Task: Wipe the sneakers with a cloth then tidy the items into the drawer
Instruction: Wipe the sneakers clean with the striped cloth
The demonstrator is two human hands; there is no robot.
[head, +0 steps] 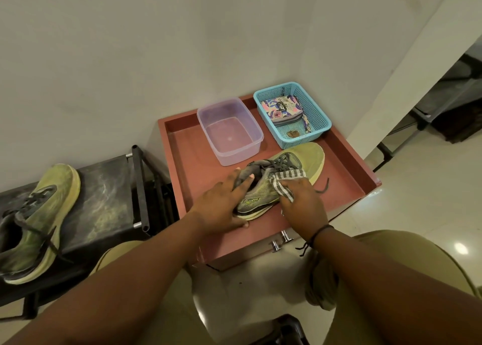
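A yellow-green sneaker (300,159) lies on its sole on the reddish cabinet top (187,156), toe pointing away to the right. My left hand (221,201) grips its heel, fingers hooked into the collar and thumb beside the sole. A grey-and-white striped cloth (284,181) lies against the sneaker's side, and my right hand (302,201) holds it there. The second sneaker (44,214) rests on a dark bench (104,196) at the left. Below the cabinet top, two chrome drawer handles (280,241) show.
A clear plastic tub (229,130) and a blue mesh basket (315,120) holding a floral pouch (281,108) stand at the back of the cabinet top. A wall runs behind. A glossy tiled floor (417,188) lies to the right, my knees in front.
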